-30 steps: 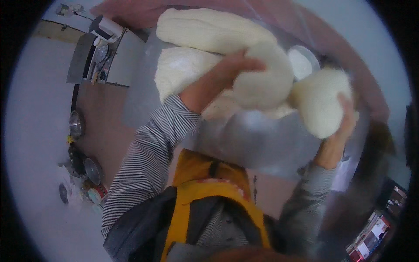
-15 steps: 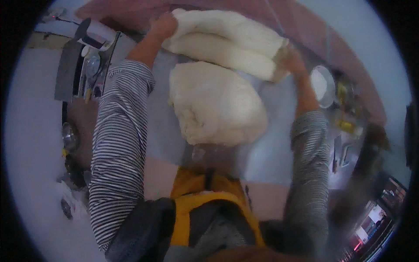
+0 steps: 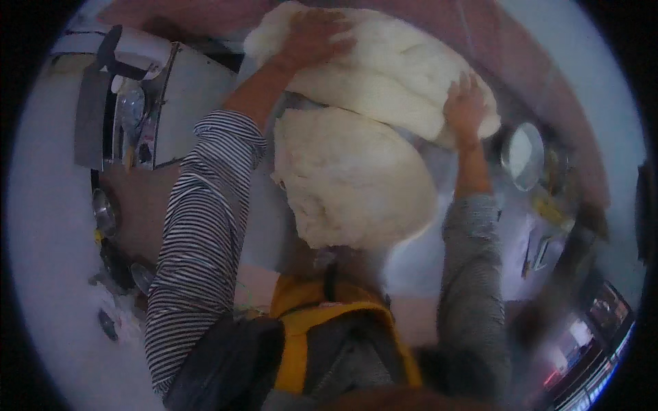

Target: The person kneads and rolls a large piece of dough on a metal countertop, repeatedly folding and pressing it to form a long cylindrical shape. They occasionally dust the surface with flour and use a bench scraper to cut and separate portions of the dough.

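Observation:
A long, pale slab of dough lies across the far part of the work table, with a fold or seam running along its length. My left hand rests flat on its left part, fingers spread. On its right end lies my right hand, palm down with the fingers apart. Nearer to me sits a second, thick lump of dough, rough and torn at its left and lower edge. Neither hand touches this nearer lump.
A metal bowl of white powder stands right of the dough, with a yellow item just nearer. At the left are a grey box-like appliance and a steel bowl. A pinkish-red surface curves along the far side.
Both hands have let go of the far dough's ends and now lie flat on top of it. That dough has been laid down wider, and my left hand has moved right.

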A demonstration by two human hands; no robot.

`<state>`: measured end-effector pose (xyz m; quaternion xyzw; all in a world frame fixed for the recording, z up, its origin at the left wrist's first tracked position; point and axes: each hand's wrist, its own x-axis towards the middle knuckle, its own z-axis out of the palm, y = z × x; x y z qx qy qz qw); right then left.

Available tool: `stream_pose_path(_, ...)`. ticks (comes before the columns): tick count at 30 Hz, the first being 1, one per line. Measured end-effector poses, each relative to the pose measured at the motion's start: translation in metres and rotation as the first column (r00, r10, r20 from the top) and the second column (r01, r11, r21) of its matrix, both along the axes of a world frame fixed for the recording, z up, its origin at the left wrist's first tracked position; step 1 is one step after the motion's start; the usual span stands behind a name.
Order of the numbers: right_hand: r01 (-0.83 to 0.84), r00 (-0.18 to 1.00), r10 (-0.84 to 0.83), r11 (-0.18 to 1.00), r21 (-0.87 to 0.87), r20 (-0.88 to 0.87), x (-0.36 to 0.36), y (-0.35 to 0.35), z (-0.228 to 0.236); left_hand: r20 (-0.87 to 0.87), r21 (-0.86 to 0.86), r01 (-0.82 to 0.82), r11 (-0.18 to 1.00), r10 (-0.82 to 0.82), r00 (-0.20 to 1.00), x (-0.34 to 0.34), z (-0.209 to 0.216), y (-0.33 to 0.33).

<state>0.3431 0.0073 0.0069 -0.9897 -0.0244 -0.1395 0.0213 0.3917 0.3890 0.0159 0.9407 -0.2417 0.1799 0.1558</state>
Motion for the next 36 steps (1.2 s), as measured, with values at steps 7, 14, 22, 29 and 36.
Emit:
stream_pose_path(7,-0.153,0.982,0.133,0.976,-0.153,-0.137,-0.008,-0.027,0.002,0.127,0.061,-0.041,0.997,0.033,0.991,-0.011,0.006,0.005)
stream_pose_path(14,-0.05,0.985,0.055,0.998,-0.033,0.166,-0.009,0.032,-0.001,-0.159,-0.065,-0.374,0.925,0.361,0.919,-0.032,0.001,0.041)
stream_pose_path(22,-0.11,0.994,0.111,0.992,-0.065,0.006,-0.033,0.035,0.049,-0.062,-0.163,-0.341,0.926,0.335,0.94,-0.029,0.001,0.051)
stream_pose_path(29,-0.051,0.901,0.276,0.833,0.551,-0.335,-0.216,0.017,0.034,-0.534,0.022,-0.236,0.971,0.211,0.819,-0.157,-0.024,0.032)
stream_pose_path(36,-0.098,0.963,0.209,0.862,0.497,-0.173,-0.245,0.031,-0.006,-0.735,-0.174,-0.096,0.98,-0.064,0.675,-0.206,-0.004,-0.009)
